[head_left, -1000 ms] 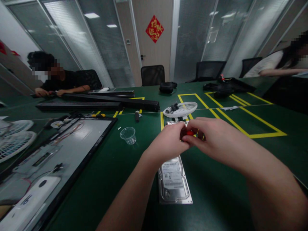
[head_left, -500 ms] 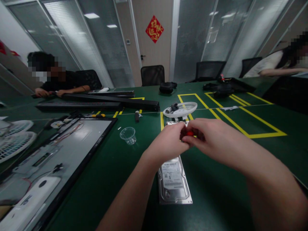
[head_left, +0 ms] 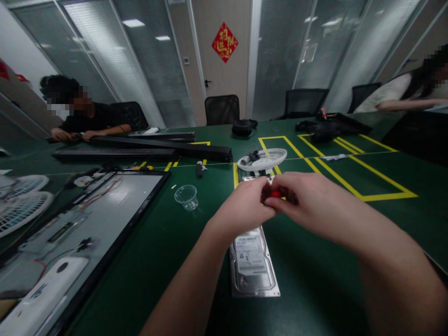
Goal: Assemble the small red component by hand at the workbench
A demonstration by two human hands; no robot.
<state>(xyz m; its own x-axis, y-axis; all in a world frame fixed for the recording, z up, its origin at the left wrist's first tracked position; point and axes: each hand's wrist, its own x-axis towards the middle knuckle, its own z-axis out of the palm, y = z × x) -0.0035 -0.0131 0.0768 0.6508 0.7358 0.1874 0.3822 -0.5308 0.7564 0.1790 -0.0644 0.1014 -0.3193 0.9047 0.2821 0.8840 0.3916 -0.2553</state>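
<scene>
My left hand (head_left: 250, 203) and my right hand (head_left: 301, 198) meet above the table, fingers curled together. A small red object (head_left: 276, 194) shows between the fingers of my right hand; its full shape is hidden. Whatever the left fingers grip is out of sight behind them. Below my left wrist lies a silver hard drive (head_left: 252, 266), label side up. Just beyond my fingers, the edge of another silver metal piece (head_left: 248, 178) peeks out, mostly covered by my hands.
A clear plastic cup (head_left: 186, 198) stands left of my hands. Behind them sits a white fan grille (head_left: 262, 161) with small dark parts in it. A large opened panel (head_left: 115, 205) fills the left, with black bars (head_left: 147, 151) beyond. Two people sit across the table.
</scene>
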